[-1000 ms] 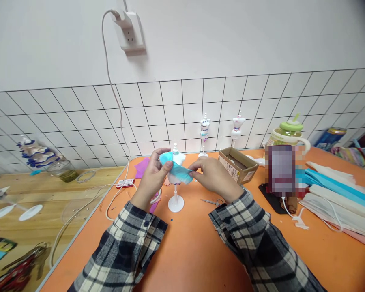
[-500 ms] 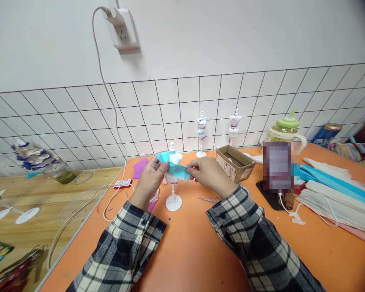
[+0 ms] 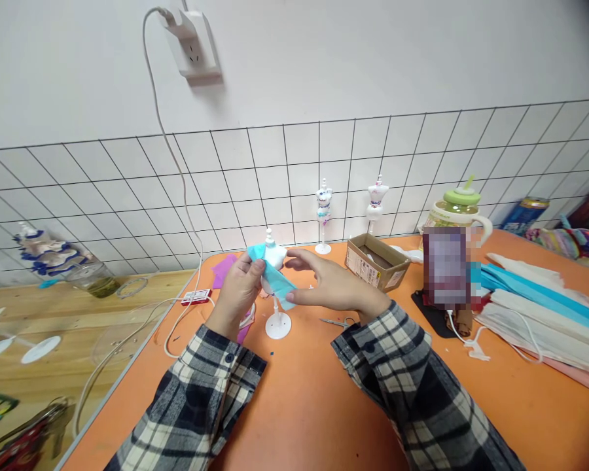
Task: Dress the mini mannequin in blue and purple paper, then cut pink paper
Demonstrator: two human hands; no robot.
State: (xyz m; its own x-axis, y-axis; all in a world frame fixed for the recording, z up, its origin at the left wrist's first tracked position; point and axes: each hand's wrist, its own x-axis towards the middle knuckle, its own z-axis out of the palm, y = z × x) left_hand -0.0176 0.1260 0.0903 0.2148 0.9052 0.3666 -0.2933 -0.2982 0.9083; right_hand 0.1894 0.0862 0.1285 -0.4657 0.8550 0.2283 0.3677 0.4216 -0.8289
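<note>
Near the middle of the orange surface (image 3: 299,405), a small white dress form (image 3: 275,256) stood upright on its round base. A strip of light-blue cloth (image 3: 279,282) lay slantwise across the front of its torso, running from upper left to lower right. The left hand (image 3: 235,284) pinched the upper part of the strip, thumb in front and fingers behind. The right hand (image 3: 330,281) was open on the other side of the form, its fingers parted from the thumb; the thumb tip overlapped the lower end of the strip, though contact could not be determined.

Scissors (image 3: 347,322) lay just beside the right wrist, and an open cardboard box (image 3: 363,263) stood beyond that hand. Two further dress forms, one with a patterned covering (image 3: 324,210) and one mostly bare (image 3: 375,208), stood near the tiled wall (image 3: 255,176). Purple cloth (image 3: 222,269) lay beyond the left hand. Farther right were a phone with a blurred screen (image 3: 446,265), a green-lidded jug (image 3: 460,210) and long blue fabric (image 3: 544,294).
</note>
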